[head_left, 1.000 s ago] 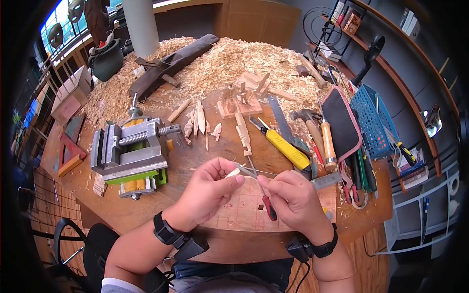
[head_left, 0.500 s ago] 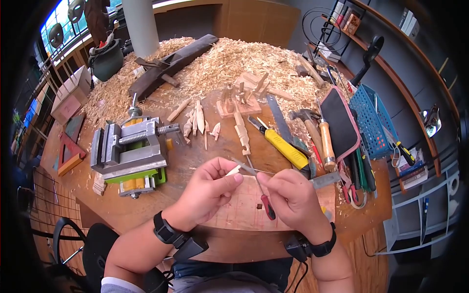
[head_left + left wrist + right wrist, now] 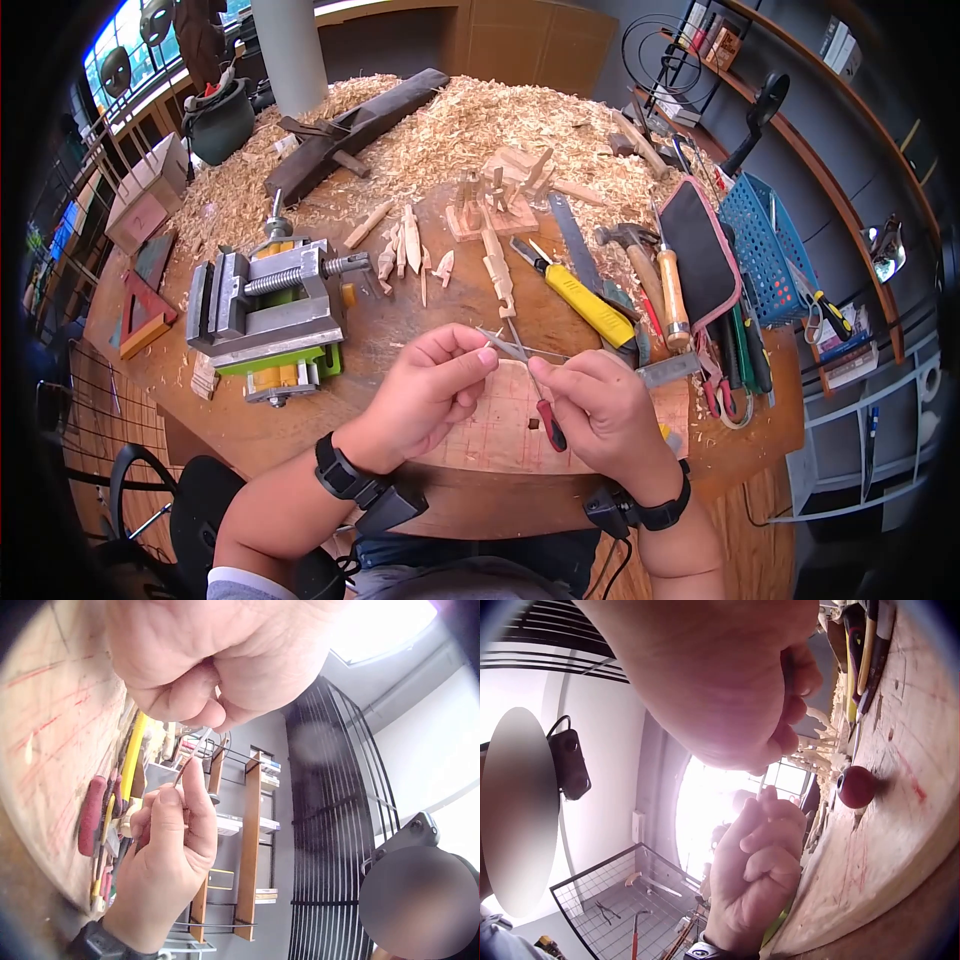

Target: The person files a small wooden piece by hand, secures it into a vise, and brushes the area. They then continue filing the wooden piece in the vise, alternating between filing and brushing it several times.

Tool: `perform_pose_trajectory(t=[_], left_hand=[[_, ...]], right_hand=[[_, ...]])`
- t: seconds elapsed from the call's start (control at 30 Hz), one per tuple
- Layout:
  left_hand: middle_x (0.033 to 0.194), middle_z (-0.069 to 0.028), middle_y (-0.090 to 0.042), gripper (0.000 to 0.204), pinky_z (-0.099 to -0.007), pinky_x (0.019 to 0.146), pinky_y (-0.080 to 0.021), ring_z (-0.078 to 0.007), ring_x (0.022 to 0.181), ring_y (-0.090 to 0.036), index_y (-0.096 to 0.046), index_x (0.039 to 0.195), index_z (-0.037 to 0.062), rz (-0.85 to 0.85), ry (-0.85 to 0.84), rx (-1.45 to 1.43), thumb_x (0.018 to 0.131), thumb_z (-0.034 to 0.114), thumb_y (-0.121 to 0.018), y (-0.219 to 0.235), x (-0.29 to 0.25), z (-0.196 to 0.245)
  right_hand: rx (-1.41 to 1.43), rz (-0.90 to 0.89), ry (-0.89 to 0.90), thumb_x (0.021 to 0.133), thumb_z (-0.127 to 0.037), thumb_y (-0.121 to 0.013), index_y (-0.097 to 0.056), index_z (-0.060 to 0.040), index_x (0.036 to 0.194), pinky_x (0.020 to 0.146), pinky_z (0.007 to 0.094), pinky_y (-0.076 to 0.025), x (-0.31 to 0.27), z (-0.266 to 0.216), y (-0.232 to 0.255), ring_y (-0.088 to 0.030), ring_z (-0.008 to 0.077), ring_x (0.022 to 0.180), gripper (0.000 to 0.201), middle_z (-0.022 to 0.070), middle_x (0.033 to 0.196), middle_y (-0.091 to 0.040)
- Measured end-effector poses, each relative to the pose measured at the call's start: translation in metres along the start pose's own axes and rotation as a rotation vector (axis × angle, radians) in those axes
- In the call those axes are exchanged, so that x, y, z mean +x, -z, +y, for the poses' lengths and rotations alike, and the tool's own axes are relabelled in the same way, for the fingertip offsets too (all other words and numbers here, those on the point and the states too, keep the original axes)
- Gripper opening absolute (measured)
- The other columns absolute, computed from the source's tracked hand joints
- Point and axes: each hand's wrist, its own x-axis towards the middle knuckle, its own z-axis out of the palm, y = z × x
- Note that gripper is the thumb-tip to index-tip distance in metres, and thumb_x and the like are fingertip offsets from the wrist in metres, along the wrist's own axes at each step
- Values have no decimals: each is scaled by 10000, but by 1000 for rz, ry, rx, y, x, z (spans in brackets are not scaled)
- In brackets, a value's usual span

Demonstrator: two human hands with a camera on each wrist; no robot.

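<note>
In the head view my left hand (image 3: 425, 390) pinches a small pale piece of wood (image 3: 489, 344) between thumb and forefinger, mostly hidden by the fingertips. Facing it, my right hand (image 3: 600, 400) pinches a thin grey strip (image 3: 512, 350) whose far end meets the wood at the left fingertips. I cannot tell what kind of strip it is. Both hands are above a pale board (image 3: 490, 440) with red pencil lines. A tool with a red and black handle (image 3: 551, 425) lies on that board, just left of the right hand; in the right wrist view its round red handle end (image 3: 857, 787) shows.
A metal vise (image 3: 270, 305) stands at left. Beyond the hands lie small carved wood pieces (image 3: 411, 240), a jointed wooden figure (image 3: 496, 265), a yellow utility knife (image 3: 590, 305) and a hammer (image 3: 630, 240). Wood shavings (image 3: 480, 120) and a hand plane (image 3: 350, 140) cover the back; a blue basket (image 3: 765, 250) is at right.
The pale piece has turned in my left fingers, so less of it shows. The grey strip has shifted slightly against it. Both arms stay nearly in place.
</note>
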Motion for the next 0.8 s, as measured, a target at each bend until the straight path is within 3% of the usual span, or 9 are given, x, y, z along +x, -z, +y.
perform_pose_trajectory(t=[0.2,0.43,0.53,0.6,0.7,0.8], left_hand=[[826,25,-606,74,-166,435,-324,-20,570,-481,-636,1061,59,-19,29,44,993,85,-649,0,2,-2],[836,29,-613,117,-163,439,-314,-13,585,-474,-637,1083,58,-22,-8,51,971,50,-668,4,2,-5],[841,30,-614,137,-167,463,-324,-14,600,-477,-634,1085,63,-37,-51,79,958,39,-680,3,3,-4],[841,30,-615,148,-170,481,-333,-16,611,-479,-634,1087,67,-42,-70,90,952,34,-686,4,1,-3],[850,27,-619,171,-175,520,-347,-19,629,-479,-636,1099,71,-83,-79,78,944,29,-693,4,3,-3],[826,9,-594,182,-180,459,-297,-47,580,-453,-649,1118,75,-82,-102,78,952,1,-661,5,3,-4]], right_hand=[[-58,102,16,796,38,-663,-718,-77,1182,672,379,-482,4,6,-5,-587,278,740,407,82,820,-620],[-82,46,45,801,44,-655,-713,-55,1185,673,380,-480,4,2,-3,-578,289,732,400,88,804,-613],[-7,105,16,828,56,-648,-707,-42,1195,646,363,-476,4,1,0,-584,259,699,385,85,789,-610],[253,20,-132,859,64,-642,-704,-28,1193,623,339,-471,1,-6,4,-591,215,670,352,80,757,-604],[301,5,-108,883,65,-637,-709,-16,1175,605,318,-470,1,-3,5,-592,185,649,311,79,734,-605],[301,-11,-89,879,69,-634,-715,-10,1163,615,317,-477,1,-1,8,-603,191,664,306,81,753,-632]])
